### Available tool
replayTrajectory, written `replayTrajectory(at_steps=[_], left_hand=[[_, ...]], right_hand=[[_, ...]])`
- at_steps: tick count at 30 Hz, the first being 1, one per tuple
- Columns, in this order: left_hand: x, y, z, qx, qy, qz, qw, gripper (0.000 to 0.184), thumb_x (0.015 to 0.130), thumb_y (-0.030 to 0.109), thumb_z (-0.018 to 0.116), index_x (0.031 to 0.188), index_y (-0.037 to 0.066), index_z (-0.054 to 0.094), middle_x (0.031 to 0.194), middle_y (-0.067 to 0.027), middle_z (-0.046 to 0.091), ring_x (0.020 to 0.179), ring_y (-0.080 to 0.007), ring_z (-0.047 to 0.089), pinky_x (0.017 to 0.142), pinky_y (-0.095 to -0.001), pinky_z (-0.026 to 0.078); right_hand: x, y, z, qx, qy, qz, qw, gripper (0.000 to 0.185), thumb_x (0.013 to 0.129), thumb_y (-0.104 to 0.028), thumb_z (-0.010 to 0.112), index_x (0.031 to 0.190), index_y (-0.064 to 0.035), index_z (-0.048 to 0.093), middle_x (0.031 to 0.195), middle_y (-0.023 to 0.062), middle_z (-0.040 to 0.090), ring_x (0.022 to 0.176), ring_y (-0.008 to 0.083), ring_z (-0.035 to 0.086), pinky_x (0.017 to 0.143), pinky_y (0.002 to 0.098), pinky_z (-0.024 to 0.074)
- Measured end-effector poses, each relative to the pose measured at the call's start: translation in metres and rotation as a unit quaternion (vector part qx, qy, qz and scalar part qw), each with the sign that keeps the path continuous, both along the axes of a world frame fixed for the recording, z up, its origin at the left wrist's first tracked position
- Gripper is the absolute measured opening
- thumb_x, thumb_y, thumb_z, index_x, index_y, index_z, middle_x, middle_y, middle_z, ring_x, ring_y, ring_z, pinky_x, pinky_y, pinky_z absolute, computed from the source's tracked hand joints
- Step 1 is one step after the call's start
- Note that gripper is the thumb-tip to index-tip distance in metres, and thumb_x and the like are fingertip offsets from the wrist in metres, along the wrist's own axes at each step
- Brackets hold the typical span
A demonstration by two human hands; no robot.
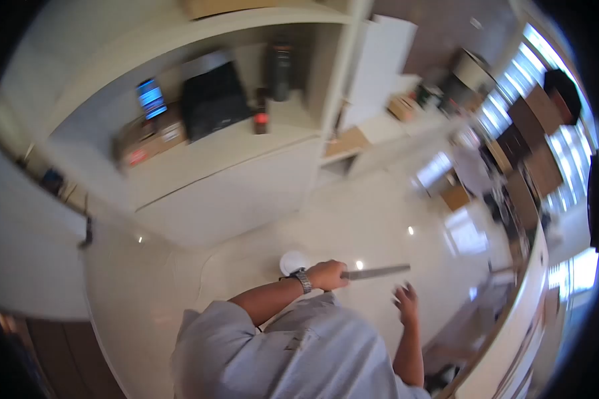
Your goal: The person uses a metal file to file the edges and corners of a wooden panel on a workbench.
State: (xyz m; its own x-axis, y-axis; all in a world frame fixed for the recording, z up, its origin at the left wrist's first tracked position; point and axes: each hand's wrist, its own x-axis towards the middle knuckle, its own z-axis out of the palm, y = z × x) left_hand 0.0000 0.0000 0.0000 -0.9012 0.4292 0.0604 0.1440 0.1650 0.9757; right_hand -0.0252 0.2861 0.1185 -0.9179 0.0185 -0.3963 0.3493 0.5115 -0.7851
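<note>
My left hand point(328, 275), with a metal watch on its wrist, is closed around one end of a long, flat, grey blade-like tool point(379, 272). The tool points to the right, and blur hides its exact kind. To the right of its tip, my right hand point(406, 303) is raised with its fingers apart, holding nothing. Just beyond my left wrist is a round white object point(293, 262), partly covered by the wrist.
Ahead stands a white shelf unit point(226, 199) holding a lit phone point(152, 98), a cardboard box point(152, 141), a black flat item point(214, 100) and dark bottles point(261, 113). Cardboard boxes point(539, 113) are stacked at the right. A pale panel edge point(512, 312) runs along my right side.
</note>
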Motion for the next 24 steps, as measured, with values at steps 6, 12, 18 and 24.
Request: replayTrajectory(at_steps=[6,12,18,24], left_hand=[[0.087,-0.057,-0.075,0.005,0.019,-0.041,0.999,0.030,0.090,0.025,0.070,0.105,-0.001,0.067,0.088,-0.0211,0.070,0.085,-0.0334,0.070,0.073,-0.0409,0.053],[0.105,-0.022,-0.087,-0.121,0.007,-0.114,0.986,0.031,0.090,0.023,0.071,0.108,-0.002,0.068,0.087,-0.0182,0.071,0.076,-0.0249,0.069,0.069,-0.0365,0.053],[0.099,0.009,-0.091,-0.213,-0.009,-0.242,0.946,0.035,0.089,0.023,0.073,0.109,-0.004,0.067,0.080,-0.0114,0.069,0.070,-0.0175,0.064,0.066,-0.0330,0.052],[0.116,0.106,-0.076,-0.243,-0.041,-0.312,0.918,0.037,0.088,0.024,0.074,0.110,-0.004,0.066,0.077,-0.0104,0.068,0.067,-0.0181,0.062,0.065,-0.0343,0.051]], right_hand=[[0.135,-0.151,-0.135,-0.387,-0.044,-0.123,0.913,0.063,0.094,-0.018,0.069,0.144,0.0014,0.037,0.135,0.0134,0.056,0.120,0.0230,0.059,0.098,0.0377,0.0531],[0.172,-0.139,-0.189,-0.439,0.002,-0.352,0.827,0.022,0.090,-0.008,0.072,0.106,0.0021,0.061,0.102,0.0123,0.066,0.096,0.0250,0.069,0.085,0.0399,0.0602],[0.205,-0.055,-0.201,-0.468,0.042,-0.518,0.715,0.022,0.089,-0.004,0.069,0.106,0.0028,0.057,0.098,0.0144,0.064,0.093,0.0273,0.069,0.084,0.0441,0.0607],[0.242,0.017,-0.222,-0.496,0.074,-0.561,0.658,0.025,0.092,-0.006,0.066,0.112,0.0023,0.055,0.106,0.0143,0.063,0.102,0.0273,0.066,0.089,0.0452,0.0585]])
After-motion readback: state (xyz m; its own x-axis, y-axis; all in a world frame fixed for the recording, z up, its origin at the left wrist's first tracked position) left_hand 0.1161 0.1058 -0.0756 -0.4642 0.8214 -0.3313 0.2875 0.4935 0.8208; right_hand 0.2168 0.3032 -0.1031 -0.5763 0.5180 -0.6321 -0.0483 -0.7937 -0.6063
